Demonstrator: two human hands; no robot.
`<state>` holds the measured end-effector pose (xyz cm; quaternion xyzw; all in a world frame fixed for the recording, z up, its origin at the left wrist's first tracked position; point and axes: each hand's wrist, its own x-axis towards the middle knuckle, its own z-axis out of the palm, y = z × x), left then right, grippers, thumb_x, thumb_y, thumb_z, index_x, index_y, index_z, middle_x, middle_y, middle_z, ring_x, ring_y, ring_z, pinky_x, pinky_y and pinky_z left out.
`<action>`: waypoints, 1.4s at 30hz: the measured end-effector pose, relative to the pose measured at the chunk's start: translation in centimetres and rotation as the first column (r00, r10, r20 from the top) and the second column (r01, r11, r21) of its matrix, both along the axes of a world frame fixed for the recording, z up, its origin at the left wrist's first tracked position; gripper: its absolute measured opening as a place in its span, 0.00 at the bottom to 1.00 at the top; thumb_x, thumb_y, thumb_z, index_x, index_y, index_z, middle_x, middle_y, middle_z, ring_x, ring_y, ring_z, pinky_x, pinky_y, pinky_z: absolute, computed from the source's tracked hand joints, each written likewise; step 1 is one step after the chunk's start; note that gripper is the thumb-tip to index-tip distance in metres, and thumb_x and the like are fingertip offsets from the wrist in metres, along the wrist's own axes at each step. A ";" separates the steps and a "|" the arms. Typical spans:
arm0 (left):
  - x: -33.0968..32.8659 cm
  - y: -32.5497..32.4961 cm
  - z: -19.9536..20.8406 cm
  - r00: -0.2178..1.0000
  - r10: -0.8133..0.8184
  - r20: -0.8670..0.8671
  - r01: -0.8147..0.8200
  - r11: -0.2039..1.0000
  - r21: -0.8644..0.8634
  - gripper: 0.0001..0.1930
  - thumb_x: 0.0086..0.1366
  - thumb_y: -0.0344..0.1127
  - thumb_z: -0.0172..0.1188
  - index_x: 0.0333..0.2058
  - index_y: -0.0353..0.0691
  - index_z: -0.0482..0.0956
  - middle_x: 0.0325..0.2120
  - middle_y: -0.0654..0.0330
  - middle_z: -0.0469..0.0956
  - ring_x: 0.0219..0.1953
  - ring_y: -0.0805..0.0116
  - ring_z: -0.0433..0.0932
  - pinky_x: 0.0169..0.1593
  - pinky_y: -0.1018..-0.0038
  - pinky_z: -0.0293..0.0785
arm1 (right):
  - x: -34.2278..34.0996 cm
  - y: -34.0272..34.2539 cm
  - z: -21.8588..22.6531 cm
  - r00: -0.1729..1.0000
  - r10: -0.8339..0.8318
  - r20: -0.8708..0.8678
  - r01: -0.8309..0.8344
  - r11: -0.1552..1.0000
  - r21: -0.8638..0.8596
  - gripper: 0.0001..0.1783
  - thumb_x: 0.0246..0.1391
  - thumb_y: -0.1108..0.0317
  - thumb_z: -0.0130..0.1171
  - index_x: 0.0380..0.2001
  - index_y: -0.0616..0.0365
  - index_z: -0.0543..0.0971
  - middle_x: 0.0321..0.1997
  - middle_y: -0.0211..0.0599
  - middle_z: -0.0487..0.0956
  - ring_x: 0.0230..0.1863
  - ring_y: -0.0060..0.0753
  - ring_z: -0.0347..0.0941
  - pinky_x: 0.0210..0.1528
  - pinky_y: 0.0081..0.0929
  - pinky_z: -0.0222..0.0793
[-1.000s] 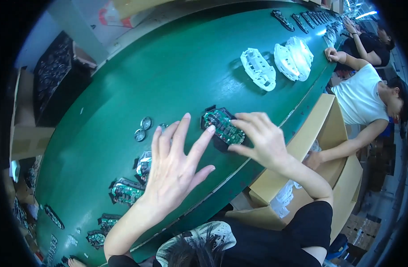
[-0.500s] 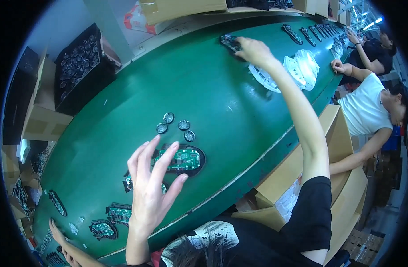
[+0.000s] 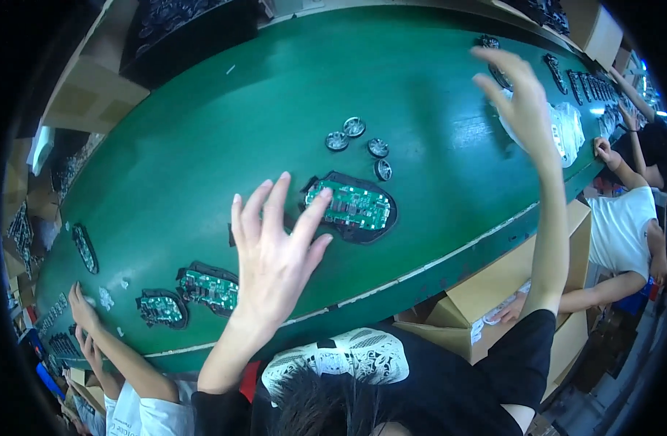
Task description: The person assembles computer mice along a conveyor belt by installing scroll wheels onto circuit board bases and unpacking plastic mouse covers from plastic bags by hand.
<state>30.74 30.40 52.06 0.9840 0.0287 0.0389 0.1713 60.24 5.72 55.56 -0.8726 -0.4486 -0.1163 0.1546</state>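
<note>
A black toy-car-like chassis (image 3: 380, 231) with a green circuit board (image 3: 362, 207) on top lies on the green table in front of me. My left hand (image 3: 271, 251) is over its left end, fingers spread; whether a fingertip touches the board is unclear. Farther off to the right, my right hand (image 3: 526, 102) is raised with thumb and fingers apart and nothing in its grasp. Just beyond its fingertips, a dark board assembly (image 3: 499, 75) lies on the table, partly covered. Several small black wheels (image 3: 378, 148) lie behind the chassis. My left hand partly hides another dark piece.
More board assemblies (image 3: 210, 287) lie at the left, near another person's hand (image 3: 82, 309). Clear plastic bags (image 3: 566, 134) sit at the right, before a row of dark assemblies (image 3: 591, 86). A cardboard box (image 3: 486, 298) stands against the table's front edge, a co-worker's hand inside.
My right hand has let go of the dark board assembly at the far side and drawn back from it. My left hand stays open near the chassis. The view has turned, shifting the scene.
</note>
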 end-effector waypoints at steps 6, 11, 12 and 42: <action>0.3 -3.5 -0.3 0.995 0.057 -0.079 -0.052 0.997 0.061 0.41 0.51 0.49 0.74 0.65 0.72 0.68 0.62 0.43 0.63 0.63 0.44 0.62 0.67 0.35 0.47 | -10.7 5.8 -2.1 0.933 -0.058 -0.355 -0.023 0.975 -0.220 0.19 0.59 0.57 0.64 0.49 0.55 0.80 0.43 0.43 0.81 0.43 0.50 0.79 0.42 0.44 0.75; 0.8 -4.0 -1.7 1.000 0.014 -0.003 -0.014 1.000 0.028 0.34 0.51 0.48 0.74 0.58 0.68 0.74 0.61 0.39 0.63 0.63 0.44 0.62 0.66 0.33 0.49 | -8.6 7.3 -2.7 0.814 -0.119 -0.568 0.002 0.979 -0.202 0.22 0.55 0.54 0.66 0.45 0.62 0.81 0.27 0.44 0.82 0.32 0.48 0.81 0.37 0.43 0.75; 1.0 -3.9 -1.8 0.999 -0.033 0.026 0.034 0.999 -0.033 0.32 0.51 0.47 0.74 0.56 0.66 0.76 0.61 0.39 0.63 0.63 0.43 0.61 0.66 0.33 0.49 | -8.2 7.0 -2.7 0.777 -0.124 -0.617 -0.010 0.978 -0.209 0.22 0.54 0.55 0.66 0.44 0.62 0.81 0.26 0.44 0.82 0.31 0.46 0.81 0.37 0.42 0.75; 0.1 -4.2 -3.3 0.985 -0.174 0.004 0.174 0.983 -0.054 0.35 0.45 0.47 0.75 0.56 0.71 0.77 0.70 0.51 0.58 0.70 0.56 0.58 0.71 0.48 0.50 | -14.9 5.4 -1.7 0.915 0.285 -0.287 -0.338 0.928 -0.156 0.25 0.39 0.77 0.64 0.47 0.59 0.82 0.42 0.33 0.79 0.38 0.32 0.77 0.27 0.25 0.77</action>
